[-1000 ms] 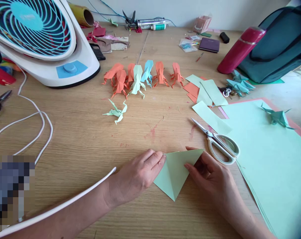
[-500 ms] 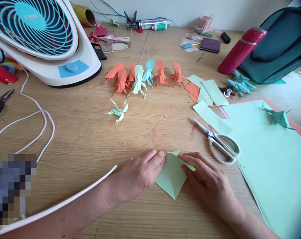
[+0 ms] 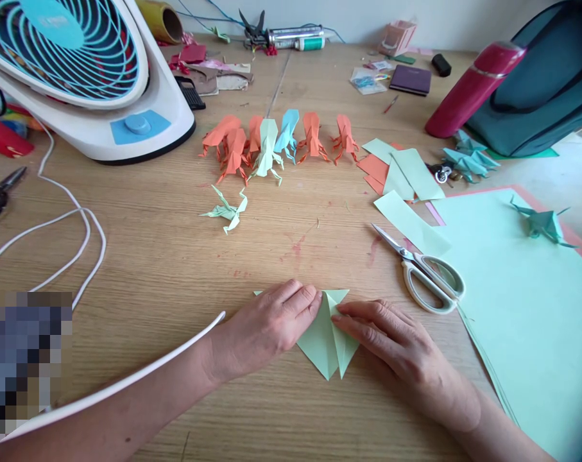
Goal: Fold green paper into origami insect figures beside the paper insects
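Note:
A light green sheet of origami paper (image 3: 314, 353) lies on the table in front of me, partly folded, with two points toward me. My left hand (image 3: 278, 321) holds its left side down, fingers closed together and covering part of it. With closed fingers, my right hand (image 3: 391, 337) presses a flap against the right part, fingertips near the middle crease. White-handled scissors (image 3: 423, 273) rest beyond my right hand. Farther back stand folded paper figures: a pale green one (image 3: 267, 151), a blue one (image 3: 287, 135) and several orange ones (image 3: 312, 136). Another green figure (image 3: 227, 210) lies nearer.
A white fan (image 3: 141, 125) stands at left, with a white cable (image 3: 91, 237) looping below it. Cut paper strips (image 3: 409, 221) and large green sheets (image 3: 522, 308) occupy the right. Behind are a pink bottle (image 3: 473, 90) and a dark teal bag (image 3: 526, 90).
My right hand has moved slightly left, laying the raised right flap down toward the middle of the paper. Two lower points show now instead of one. My left hand stays on the paper.

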A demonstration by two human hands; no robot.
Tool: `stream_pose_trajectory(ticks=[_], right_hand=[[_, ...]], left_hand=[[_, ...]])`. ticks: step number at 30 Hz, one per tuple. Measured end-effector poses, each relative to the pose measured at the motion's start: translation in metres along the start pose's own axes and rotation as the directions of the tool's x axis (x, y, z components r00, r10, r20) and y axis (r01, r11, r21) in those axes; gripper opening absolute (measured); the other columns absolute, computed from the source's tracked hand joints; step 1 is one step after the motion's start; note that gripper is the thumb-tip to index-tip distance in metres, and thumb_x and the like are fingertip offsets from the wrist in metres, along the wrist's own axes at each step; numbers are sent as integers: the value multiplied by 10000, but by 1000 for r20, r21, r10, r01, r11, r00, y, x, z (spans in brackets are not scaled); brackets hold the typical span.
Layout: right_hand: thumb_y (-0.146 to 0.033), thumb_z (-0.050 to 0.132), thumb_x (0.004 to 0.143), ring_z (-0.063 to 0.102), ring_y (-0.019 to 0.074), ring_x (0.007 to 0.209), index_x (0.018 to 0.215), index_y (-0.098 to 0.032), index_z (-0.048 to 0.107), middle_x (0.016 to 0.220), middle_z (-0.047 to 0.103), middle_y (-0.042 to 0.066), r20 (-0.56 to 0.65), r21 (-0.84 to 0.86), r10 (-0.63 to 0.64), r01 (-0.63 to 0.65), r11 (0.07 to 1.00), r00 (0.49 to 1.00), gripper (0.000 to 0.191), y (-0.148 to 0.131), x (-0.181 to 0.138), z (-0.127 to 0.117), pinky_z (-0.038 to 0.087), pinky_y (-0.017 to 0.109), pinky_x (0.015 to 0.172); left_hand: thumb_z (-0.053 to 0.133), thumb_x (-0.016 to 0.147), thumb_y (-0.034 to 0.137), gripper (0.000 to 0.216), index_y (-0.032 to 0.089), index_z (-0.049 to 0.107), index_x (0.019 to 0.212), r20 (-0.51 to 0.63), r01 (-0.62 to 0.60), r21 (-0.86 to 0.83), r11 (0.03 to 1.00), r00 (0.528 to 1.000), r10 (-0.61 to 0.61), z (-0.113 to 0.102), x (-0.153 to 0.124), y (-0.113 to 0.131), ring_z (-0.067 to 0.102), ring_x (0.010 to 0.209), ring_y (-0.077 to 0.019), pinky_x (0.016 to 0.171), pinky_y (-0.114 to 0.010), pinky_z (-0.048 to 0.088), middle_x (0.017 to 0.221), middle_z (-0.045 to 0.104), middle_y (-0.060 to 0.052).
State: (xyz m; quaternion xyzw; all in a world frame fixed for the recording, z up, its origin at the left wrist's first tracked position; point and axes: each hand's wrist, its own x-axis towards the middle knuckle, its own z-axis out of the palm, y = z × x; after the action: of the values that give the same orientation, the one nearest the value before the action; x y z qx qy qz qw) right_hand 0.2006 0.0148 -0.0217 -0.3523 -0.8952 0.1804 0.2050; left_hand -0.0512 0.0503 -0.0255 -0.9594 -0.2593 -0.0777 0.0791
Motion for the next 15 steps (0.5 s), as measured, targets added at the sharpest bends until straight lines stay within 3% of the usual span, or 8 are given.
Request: stream_pose_trajectory(ticks=[11,15], right_hand=[[-106,336,1014,601,251,1052,1315,-92,574,1229,618,183,99,-73,-77,84,994,992,384,0,1,-6,549,419,868],[-119,334,1018,606,249,1083,1356,-126,549,1240,617,172,98,-72,-74,81,994,992,400,1,0,-6,553,420,880]], left_hand=[[391,948,36,356,63,531,1275,-28,0,-96,995,1000,-2,1,1,-3,586,967,-200,922,-327,511,1058,621,-92],[426,991,165,286,75,551,1232,-14,48,-224,973,999,-52,2,2,-1,576,936,-205,855,-348,537,1046,611,-90]])
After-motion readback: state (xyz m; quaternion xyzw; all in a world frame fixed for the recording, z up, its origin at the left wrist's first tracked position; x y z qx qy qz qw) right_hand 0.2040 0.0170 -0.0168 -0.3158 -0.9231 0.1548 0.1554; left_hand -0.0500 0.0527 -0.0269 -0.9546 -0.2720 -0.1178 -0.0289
